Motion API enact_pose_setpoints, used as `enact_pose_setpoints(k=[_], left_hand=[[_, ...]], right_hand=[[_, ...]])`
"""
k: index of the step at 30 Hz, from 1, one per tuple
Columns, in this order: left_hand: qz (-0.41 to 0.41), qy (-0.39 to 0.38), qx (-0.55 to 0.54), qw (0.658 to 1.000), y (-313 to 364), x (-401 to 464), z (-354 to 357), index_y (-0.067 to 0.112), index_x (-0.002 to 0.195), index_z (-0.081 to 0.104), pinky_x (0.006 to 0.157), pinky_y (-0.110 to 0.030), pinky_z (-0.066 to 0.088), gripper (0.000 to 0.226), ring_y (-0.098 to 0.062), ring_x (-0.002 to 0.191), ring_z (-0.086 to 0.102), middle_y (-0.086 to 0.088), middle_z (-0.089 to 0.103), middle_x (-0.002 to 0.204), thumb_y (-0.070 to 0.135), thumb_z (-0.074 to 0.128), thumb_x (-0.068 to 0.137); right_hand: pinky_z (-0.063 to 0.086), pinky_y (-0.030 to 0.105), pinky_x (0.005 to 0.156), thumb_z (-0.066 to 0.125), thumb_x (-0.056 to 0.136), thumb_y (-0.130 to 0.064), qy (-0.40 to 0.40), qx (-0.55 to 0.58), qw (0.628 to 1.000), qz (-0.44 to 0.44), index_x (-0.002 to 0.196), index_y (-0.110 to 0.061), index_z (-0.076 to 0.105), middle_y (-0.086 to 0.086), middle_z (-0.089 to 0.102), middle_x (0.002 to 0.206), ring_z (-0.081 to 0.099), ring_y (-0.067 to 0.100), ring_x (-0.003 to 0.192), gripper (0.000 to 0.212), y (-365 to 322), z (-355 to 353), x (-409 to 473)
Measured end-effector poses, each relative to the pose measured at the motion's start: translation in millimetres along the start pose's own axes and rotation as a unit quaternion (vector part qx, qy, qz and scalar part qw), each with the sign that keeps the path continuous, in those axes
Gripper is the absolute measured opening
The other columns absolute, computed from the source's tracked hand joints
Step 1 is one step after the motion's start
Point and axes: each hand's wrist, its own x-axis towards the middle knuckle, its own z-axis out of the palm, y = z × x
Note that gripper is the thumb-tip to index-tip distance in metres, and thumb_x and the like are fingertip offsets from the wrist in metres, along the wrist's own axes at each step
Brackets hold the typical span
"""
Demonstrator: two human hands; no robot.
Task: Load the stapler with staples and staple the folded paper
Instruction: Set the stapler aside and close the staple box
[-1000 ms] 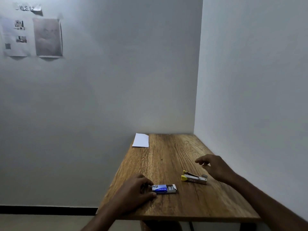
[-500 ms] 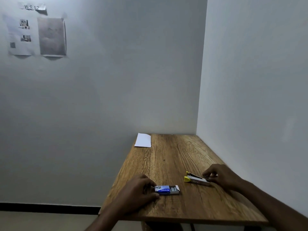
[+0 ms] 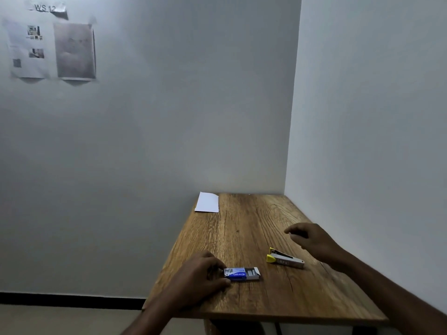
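On a wooden table point(image 3: 242, 238), left hand point(image 3: 198, 274) fingers pinch a blue staple box point(image 3: 242, 273), its tray slid open. Right hand point(image 3: 312, 240) hovers, fingers loosely curled, above the yellow-tipped metal stapler point(image 3: 285, 258). Folded white paper point(image 3: 207, 202) lies at the far-left corner.

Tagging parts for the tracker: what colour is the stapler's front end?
Yellow; the rest of the stapler is silver metal with a dark top. Head view, the only one, shows it.
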Motion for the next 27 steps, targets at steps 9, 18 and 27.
enact_pose_setpoints(k=[9, 18, 27], left_hand=[[-0.008, -0.007, -0.003, 1.0, -0.5, 1.0, 0.1, 0.037, 0.123, 0.062, 0.088, -0.027, 0.051, 0.046, -0.001, 0.102, 0.049, 0.016, 0.055, 0.118, 0.06, 0.063, 0.084], [-0.012, -0.006, 0.002, 1.0, -2.3, 1.8, 0.7, 0.037, 0.124, 0.061, 0.088, -0.029, 0.052, 0.048, -0.002, 0.103, 0.049, 0.015, 0.055, 0.119, 0.062, 0.062, 0.083], [-0.01, -0.005, 0.005, 1.0, -1.2, 1.0, 0.7, 0.036, 0.124, 0.061, 0.086, -0.024, 0.049, 0.047, -0.002, 0.102, 0.048, 0.015, 0.055, 0.118, 0.061, 0.062, 0.084]], right_hand=[[0.057, 0.021, 0.066, 0.071, 0.089, -0.015, -0.142, 0.054, 0.987, -0.054, 0.095, -0.021, 0.072, 0.0, 0.074, 0.09, 0.072, 0.011, 0.077, 0.009, -59.0, 48.1, -18.7], [0.057, 0.023, 0.085, 0.07, 0.09, -0.016, -0.134, 0.031, 0.987, -0.083, 0.097, -0.022, 0.076, -0.007, 0.075, 0.095, 0.07, 0.003, 0.093, 0.012, -64.6, 64.9, -21.3], [0.058, 0.019, 0.085, 0.078, 0.081, -0.014, -0.115, 0.016, 0.989, -0.092, 0.116, -0.027, 0.07, -0.009, 0.073, 0.104, 0.068, 0.0, 0.098, 0.037, -60.3, 68.6, -27.9]])
